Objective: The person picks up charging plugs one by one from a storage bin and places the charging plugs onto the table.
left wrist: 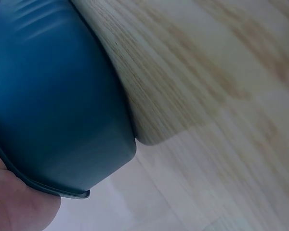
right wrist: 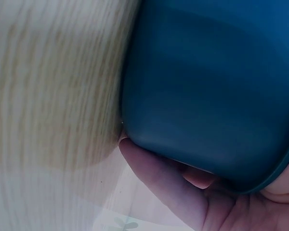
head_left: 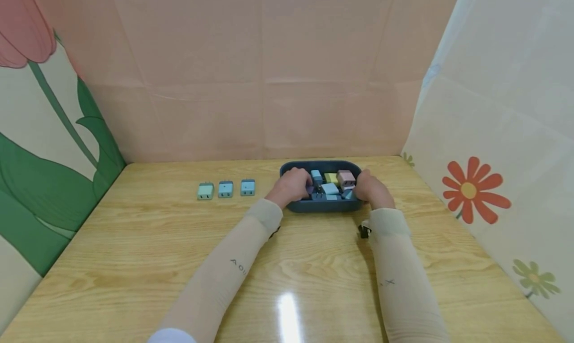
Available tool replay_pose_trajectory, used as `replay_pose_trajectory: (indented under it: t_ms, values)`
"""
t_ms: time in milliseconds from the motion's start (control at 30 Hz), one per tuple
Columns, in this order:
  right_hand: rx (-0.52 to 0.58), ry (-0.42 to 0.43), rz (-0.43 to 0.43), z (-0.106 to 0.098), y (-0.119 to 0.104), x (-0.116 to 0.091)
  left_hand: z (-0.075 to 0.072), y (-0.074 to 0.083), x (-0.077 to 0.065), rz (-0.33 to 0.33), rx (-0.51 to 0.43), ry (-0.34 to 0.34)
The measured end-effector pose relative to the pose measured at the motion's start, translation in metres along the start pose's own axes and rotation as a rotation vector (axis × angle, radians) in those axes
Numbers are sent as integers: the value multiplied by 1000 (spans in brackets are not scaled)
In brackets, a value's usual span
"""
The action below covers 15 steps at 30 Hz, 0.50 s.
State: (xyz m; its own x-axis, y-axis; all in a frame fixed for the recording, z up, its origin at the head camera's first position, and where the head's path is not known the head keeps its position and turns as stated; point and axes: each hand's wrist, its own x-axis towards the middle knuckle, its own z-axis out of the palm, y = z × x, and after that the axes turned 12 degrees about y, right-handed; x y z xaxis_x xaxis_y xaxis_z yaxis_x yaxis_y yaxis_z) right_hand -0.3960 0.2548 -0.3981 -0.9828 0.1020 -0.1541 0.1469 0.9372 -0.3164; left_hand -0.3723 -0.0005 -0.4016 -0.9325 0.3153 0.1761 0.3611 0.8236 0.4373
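Observation:
A dark blue plastic bin (head_left: 323, 206) holds a jumble of plug chargers, among them a pink charger (head_left: 346, 177), a yellow charger (head_left: 331, 178) and a light blue charger (head_left: 329, 189). My left hand (head_left: 291, 183) reaches over the bin's left end, its fingertips down inside beside a purple piece; whether they pinch anything is hidden. At the opposite end my right hand (head_left: 373, 189) grips the bin, with fingers (right wrist: 164, 180) along the outer end wall in the right wrist view. Only part of the left hand (left wrist: 17, 202) shows at the rim in the left wrist view.
Left of the bin, a green charger (head_left: 206, 191), a blue charger (head_left: 225, 189) and another blue charger (head_left: 247, 187) stand in a spaced row on the wooden table (head_left: 314, 263). A pink backdrop (head_left: 260, 84) rises behind; printed sheets flank both sides.

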Motion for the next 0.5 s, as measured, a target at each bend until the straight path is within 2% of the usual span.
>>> replay_pose_trajectory:
  t_ms: [500]
  values:
    - [7, 4, 0, 1, 1, 1, 4, 0, -1, -23, -7, 36]
